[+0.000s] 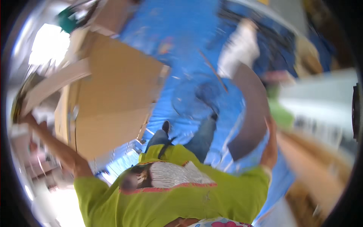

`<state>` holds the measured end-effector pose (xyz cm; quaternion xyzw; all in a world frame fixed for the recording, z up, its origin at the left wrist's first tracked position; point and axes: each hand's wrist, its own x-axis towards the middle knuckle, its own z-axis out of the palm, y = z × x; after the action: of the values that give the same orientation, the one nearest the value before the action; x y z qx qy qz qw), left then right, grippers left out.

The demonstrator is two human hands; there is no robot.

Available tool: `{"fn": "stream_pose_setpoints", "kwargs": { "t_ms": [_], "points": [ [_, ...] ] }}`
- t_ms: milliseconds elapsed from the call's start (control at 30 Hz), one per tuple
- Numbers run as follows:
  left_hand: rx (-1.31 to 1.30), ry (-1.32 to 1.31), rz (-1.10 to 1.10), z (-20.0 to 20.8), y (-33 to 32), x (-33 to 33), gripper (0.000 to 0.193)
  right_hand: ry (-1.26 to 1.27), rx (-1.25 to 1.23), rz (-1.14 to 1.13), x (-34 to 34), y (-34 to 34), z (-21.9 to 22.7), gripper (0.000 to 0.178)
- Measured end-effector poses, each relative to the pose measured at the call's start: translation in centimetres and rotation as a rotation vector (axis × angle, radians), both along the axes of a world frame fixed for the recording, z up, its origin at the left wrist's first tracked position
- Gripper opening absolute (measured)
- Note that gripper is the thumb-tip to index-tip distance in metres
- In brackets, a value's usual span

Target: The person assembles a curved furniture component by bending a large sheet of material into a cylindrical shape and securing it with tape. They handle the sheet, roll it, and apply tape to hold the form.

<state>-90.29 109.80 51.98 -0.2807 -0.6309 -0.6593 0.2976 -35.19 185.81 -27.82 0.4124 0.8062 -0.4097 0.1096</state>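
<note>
Motion blurs much of the view. My left arm stretches out to the far left, and my left hand is at the lower end of a pale flat board; its fingers are smeared. Beside that arm stands a large brown cardboard-coloured panel or box. On the right, my right hand grips the edge of a grey-brown curved-looking sheet, with its fingers partly hidden. The sheet hangs beside my legs, and its far end meets a blurred white shape.
A blue sheet covers the floor, with a thin brown stick on it and a dark round patch near my feet. Dark tangled material lies at the far right. Wooden furniture and a green item stand to the right.
</note>
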Motion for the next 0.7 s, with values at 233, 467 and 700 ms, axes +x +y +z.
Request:
{"fn": "stream_pose_setpoints", "kwargs": {
  "t_ms": [233, 467, 700],
  "points": [
    [0.143, 0.082, 0.164, -1.8, 0.9, 8.2, 0.061, -0.055, 0.234, 0.135, -5.6, 1.9, -5.1, 0.046],
    [0.221, 0.058, 0.092, -1.1, -1.7, 13.1, 0.057, 0.068, 0.394, -0.006, -11.3, -1.6, 0.2, 0.043],
    [0.144, 0.110, 0.309, -1.2, -6.9, 13.9, 0.063, 1.080, -0.087, -0.018, -39.0, -25.6, 23.4, 0.043]
  ]
}}
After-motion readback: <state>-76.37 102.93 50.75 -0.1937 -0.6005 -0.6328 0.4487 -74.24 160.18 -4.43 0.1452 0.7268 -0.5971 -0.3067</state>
